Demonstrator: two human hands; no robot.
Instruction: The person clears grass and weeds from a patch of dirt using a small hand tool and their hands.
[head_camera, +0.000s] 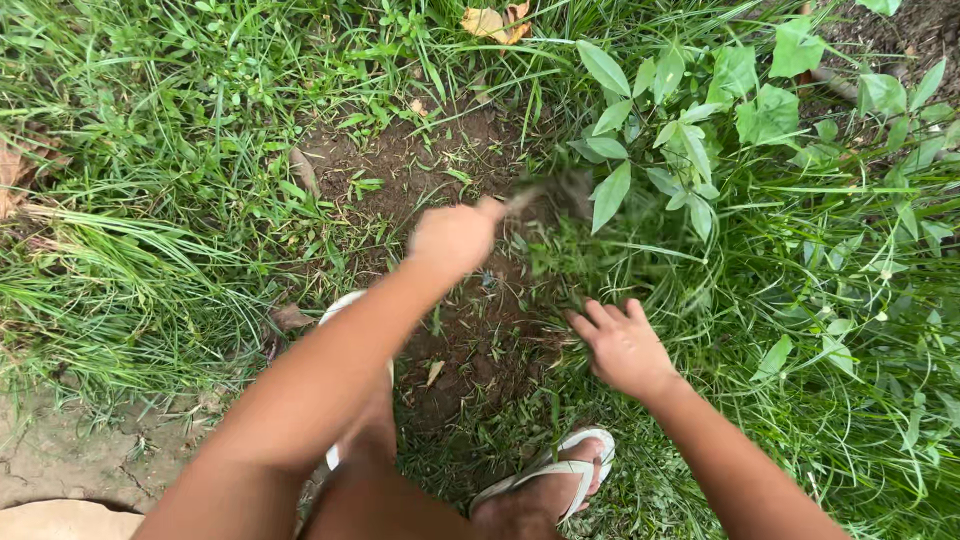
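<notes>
A blurred tool is clamped in the left hand, pointing up-right toward the leafy plant; right hand is spread open on grass (nearer the body).

We have a single view, from the camera on our head, looking steeply down past our forearms to the ground at our feet. It sits close over a bare soil patch, with grass filling the frame's edges.

Broad-leaved green plant, dry yellow leaf, white sandals, cracked bare ground
</notes>
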